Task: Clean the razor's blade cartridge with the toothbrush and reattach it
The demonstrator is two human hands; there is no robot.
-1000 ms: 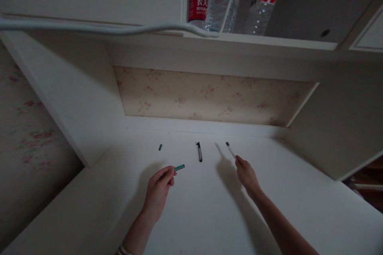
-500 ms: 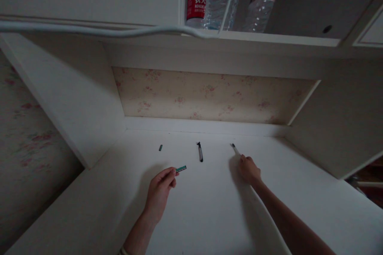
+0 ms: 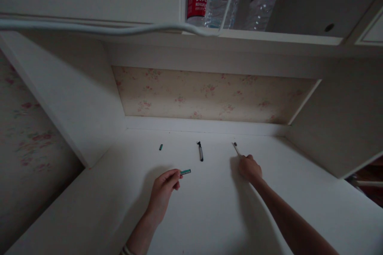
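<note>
Two hands pinch things: left (image 3: 163,189) a green stick (image 3: 185,172), right (image 3: 249,168) a pale pen (image 3: 237,149) (desk (image 3: 209,215) bare around).

This is a room in a home, most likely a bedroom or study corner. A white table (image 3: 209,215) sits in a built-in nook, with cream cupboard panels closing it in on both sides. The wall behind is papered in a faded pink flower pattern (image 3: 206,95), and the same paper runs on at the left. Overhead, a shelf (image 3: 269,39) holds plastic water bottles (image 3: 263,0), and a white cable (image 3: 104,30) trails along its edge. The light is dim.
</note>
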